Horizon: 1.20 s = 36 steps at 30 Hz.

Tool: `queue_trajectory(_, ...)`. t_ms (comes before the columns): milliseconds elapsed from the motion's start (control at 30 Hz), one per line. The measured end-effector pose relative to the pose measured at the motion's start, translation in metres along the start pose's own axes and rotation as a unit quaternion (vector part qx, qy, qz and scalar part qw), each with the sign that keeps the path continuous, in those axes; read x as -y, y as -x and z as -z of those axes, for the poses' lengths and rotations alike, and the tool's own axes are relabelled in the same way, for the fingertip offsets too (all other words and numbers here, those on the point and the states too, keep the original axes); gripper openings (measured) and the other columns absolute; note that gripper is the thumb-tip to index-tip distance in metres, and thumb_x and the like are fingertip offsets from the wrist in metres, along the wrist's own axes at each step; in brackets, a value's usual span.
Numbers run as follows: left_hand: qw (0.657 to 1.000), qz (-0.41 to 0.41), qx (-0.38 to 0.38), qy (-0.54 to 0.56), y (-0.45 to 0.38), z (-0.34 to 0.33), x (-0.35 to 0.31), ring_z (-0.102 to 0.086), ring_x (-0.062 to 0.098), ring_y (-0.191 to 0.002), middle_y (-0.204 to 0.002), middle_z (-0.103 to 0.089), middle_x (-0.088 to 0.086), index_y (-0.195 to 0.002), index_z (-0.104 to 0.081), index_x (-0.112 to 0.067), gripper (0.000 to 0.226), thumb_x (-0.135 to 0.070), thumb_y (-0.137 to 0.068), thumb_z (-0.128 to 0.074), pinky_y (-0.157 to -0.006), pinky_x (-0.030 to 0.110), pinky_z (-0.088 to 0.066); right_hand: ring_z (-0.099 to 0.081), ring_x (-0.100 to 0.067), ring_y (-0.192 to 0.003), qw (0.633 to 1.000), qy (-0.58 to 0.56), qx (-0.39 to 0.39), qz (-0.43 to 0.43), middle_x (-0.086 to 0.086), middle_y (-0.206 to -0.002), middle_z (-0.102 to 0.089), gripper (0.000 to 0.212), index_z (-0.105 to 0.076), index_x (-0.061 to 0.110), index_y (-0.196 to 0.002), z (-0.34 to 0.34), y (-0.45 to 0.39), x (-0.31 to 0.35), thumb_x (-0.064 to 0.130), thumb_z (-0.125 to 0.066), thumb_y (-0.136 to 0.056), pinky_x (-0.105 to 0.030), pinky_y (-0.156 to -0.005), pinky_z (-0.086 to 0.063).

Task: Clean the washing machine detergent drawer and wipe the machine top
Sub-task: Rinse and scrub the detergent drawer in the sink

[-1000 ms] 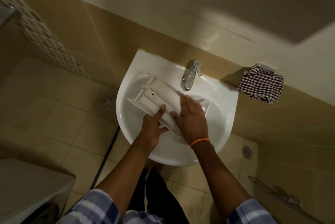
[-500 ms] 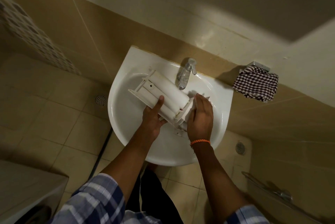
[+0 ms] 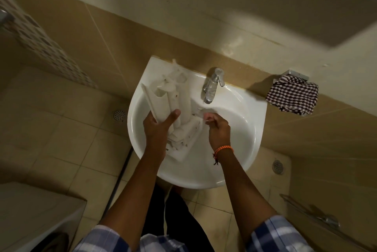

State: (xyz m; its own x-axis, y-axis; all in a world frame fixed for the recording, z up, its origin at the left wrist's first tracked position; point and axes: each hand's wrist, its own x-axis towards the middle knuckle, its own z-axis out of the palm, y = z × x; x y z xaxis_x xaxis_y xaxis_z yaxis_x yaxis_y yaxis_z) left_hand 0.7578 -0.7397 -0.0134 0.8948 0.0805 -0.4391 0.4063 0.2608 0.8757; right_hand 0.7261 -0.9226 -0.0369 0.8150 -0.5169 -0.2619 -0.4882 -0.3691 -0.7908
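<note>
The white detergent drawer [image 3: 161, 96] stands tilted in the left half of the white sink [image 3: 234, 170], one end up by the back rim, the other down in the bowl. My left hand [image 3: 159, 127] grips its left side, thumb across the front. My right hand [image 3: 219, 129] hovers just right of the drawer's lower end with its fingers curled in. Something pale and blurred shows at its fingertips; I cannot tell what it is. A corner of the washing machine top [image 3: 30, 211] shows at the lower left.
A chrome tap [image 3: 212, 86] stands at the sink's back edge. A dark checked cloth [image 3: 291, 96] hangs on a wall holder to the right. Floor drains [image 3: 120, 114] sit on either side of the sink. A metal rail [image 3: 318, 219] is at the lower right.
The drawer has swung from lying across the bowl to standing more upright at the left. My right hand came off its end and drew back to the right.
</note>
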Motion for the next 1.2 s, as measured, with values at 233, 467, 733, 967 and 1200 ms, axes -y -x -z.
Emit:
queue_trajectory(233,0.982,-0.035,0.143,-0.118,-0.001,0.011,-0.03,-0.073,0.021,-0.116,-0.121,-0.078,0.001,-0.127,-0.072,-0.023,0.064,-0.035,-0.07,-0.099,-0.102,0.053,-0.058,-0.069,-0.017,-0.085,0.998,-0.022,0.04,-0.047,0.0,-0.093,-0.074,0.034,-0.078,0.016,-0.101,-0.008,-0.005,0.024,-0.006,-0.053,-0.096,-0.01,-0.072,-0.05)
queue_trajectory(467,0.961,-0.056,0.167,-0.212,-0.001,0.011,-0.042,-0.067,0.019,-0.113,-0.121,-0.073,0.0,-0.118,-0.069,-0.031,0.061,-0.027,-0.066,-0.101,-0.1,0.041,-0.056,-0.065,-0.026,-0.092,0.998,0.031,0.03,0.054,-0.016,-0.101,-0.075,0.025,-0.074,-0.002,-0.104,-0.004,0.01,0.035,-0.005,-0.056,-0.087,-0.024,-0.079,-0.044)
queue_trajectory(733,0.973,-0.023,0.176,-0.145,0.002,0.02,-0.056,-0.071,0.024,-0.121,-0.128,-0.076,0.003,-0.136,-0.067,-0.018,0.074,-0.034,-0.072,-0.098,-0.104,0.052,-0.058,-0.066,-0.023,-0.107,0.991,0.008,0.047,0.126,-0.006,-0.117,-0.073,0.036,-0.073,0.013,-0.117,0.008,0.024,0.047,-0.001,-0.053,-0.09,-0.033,-0.088,-0.054)
queue_trajectory(967,0.975,0.045,0.218,-0.01,-0.01,0.028,-0.07,-0.067,0.03,-0.129,-0.138,-0.071,0.011,-0.14,-0.064,-0.013,0.066,-0.031,-0.082,-0.09,-0.107,0.053,-0.055,-0.063,0.0,-0.113,0.975,-0.099,0.188,0.062,0.006,-0.13,-0.064,0.06,-0.055,0.026,-0.14,0.04,0.029,0.078,0.016,-0.084,-0.089,-0.012,-0.088,-0.05)
queue_trajectory(1200,0.977,0.069,0.201,0.004,-0.006,0.017,-0.085,-0.062,0.02,-0.136,-0.144,-0.067,-0.005,-0.151,-0.055,-0.029,0.059,-0.044,-0.096,-0.071,-0.1,0.051,-0.06,-0.069,-0.021,-0.09,0.979,-0.035,0.189,0.071,0.0,-0.097,-0.072,0.055,-0.065,0.021,-0.106,0.055,0.029,0.116,0.041,-0.099,-0.068,-0.045,-0.081,-0.061)
